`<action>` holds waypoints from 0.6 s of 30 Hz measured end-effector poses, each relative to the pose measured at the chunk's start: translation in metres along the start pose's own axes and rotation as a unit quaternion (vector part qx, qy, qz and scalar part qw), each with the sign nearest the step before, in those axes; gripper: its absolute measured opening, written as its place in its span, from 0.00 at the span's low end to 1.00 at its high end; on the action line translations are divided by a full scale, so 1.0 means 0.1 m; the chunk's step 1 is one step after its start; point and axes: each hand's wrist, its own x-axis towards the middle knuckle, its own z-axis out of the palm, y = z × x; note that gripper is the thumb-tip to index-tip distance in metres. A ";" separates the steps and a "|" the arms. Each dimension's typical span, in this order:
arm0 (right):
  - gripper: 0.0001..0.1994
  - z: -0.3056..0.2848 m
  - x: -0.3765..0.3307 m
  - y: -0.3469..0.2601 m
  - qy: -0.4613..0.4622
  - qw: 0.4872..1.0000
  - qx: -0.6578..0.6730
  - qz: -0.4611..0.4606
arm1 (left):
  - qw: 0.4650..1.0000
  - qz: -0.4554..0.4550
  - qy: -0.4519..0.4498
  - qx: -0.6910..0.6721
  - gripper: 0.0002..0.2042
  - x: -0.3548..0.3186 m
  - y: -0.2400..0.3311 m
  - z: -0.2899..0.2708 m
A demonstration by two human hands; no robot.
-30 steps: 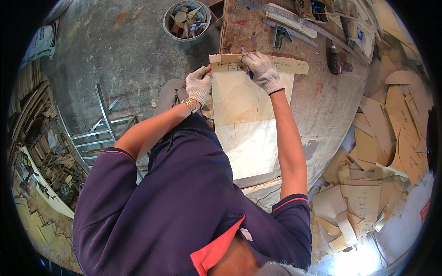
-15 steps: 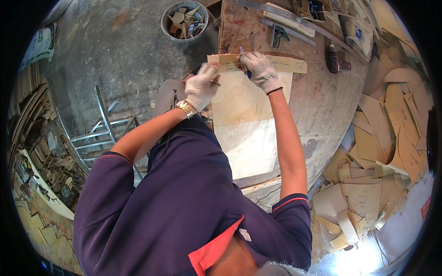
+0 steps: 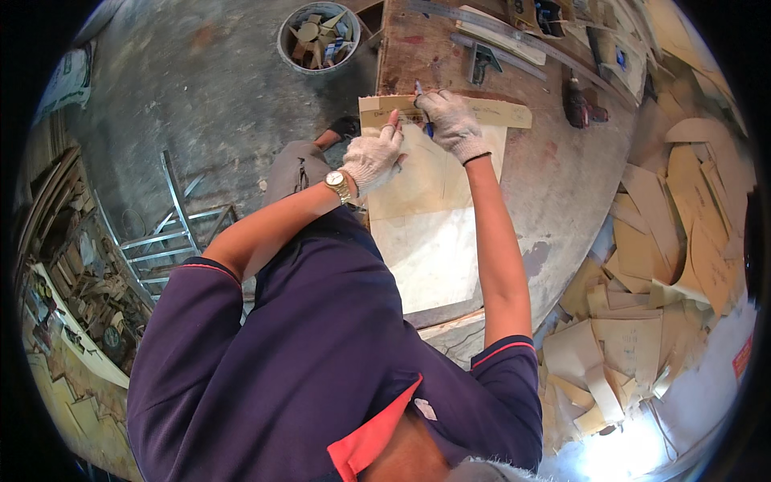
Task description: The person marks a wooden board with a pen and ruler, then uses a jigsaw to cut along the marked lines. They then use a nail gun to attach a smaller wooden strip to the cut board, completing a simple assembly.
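A pale plywood sheet (image 3: pixel 422 249) lies on the worktable in front of me, with a narrow tan strip (image 3: pixel 504 113) bearing handwriting across its far end. My left hand (image 3: pixel 375 157), in a whitish knit glove with a bare fingertip, rests over the sheet's left side. Its index finger points up to the strip's near edge; the other fingers are partly hidden, and I see nothing held. Over the strip, my gloved right hand (image 3: pixel 452 124) is closed around a slim pen (image 3: pixel 428 127), whose other end sticks out beyond the fingers.
Metal rulers (image 3: pixel 526 36) and a square (image 3: pixel 480 63) lie at the table's far side, with a drill (image 3: pixel 577 104) to the right. A bucket of offcuts (image 3: pixel 319 38) stands beyond on the left. A metal frame (image 3: pixel 178 229) is at left; board scraps (image 3: pixel 634 345) pile at right.
My left hand has come down and right, from the sheet's upper left corner onto the sheet, its index finger now extended to the strip. The right hand stays nearly in place with the pen.
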 end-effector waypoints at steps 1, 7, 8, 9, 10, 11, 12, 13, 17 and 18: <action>0.17 -0.01 0.02 -0.05 0.053 0.998 0.043 0.000 | 1.000 0.005 0.005 0.011 0.32 -0.01 -0.01 0.01; 0.10 0.09 0.18 -0.47 0.111 0.798 0.571 0.155 | 0.999 0.011 0.043 0.000 0.31 -0.01 -0.02 0.05; 0.11 0.12 0.22 -0.51 0.072 0.776 0.593 0.203 | 0.999 0.008 0.033 -0.007 0.30 -0.02 -0.02 0.05; 0.11 0.14 0.24 -0.55 0.075 0.787 0.580 0.195 | 0.999 0.008 0.032 -0.010 0.30 -0.02 -0.02 0.05; 0.12 0.16 0.27 -0.58 0.077 0.794 0.572 0.190 | 0.999 0.008 0.032 -0.014 0.29 -0.01 -0.02 0.05; 0.12 0.18 0.28 -0.60 0.082 0.801 0.565 0.178 | 0.999 0.008 0.023 -0.021 0.29 0.00 -0.03 0.05; 0.12 0.19 0.30 -0.60 0.063 0.816 0.541 0.193 | 0.999 0.009 0.013 -0.028 0.29 0.00 -0.04 0.05; 0.12 0.20 0.31 -0.61 0.054 0.818 0.533 0.208 | 0.999 0.010 0.005 -0.035 0.28 0.01 -0.04 0.06; 0.12 0.24 0.36 -0.61 0.067 0.778 0.583 0.226 | 0.999 0.007 0.006 -0.038 0.27 0.00 -0.06 0.08; 0.12 0.26 0.36 -0.60 0.078 0.756 0.605 0.236 | 0.999 0.011 0.009 -0.038 0.28 -0.01 -0.08 0.08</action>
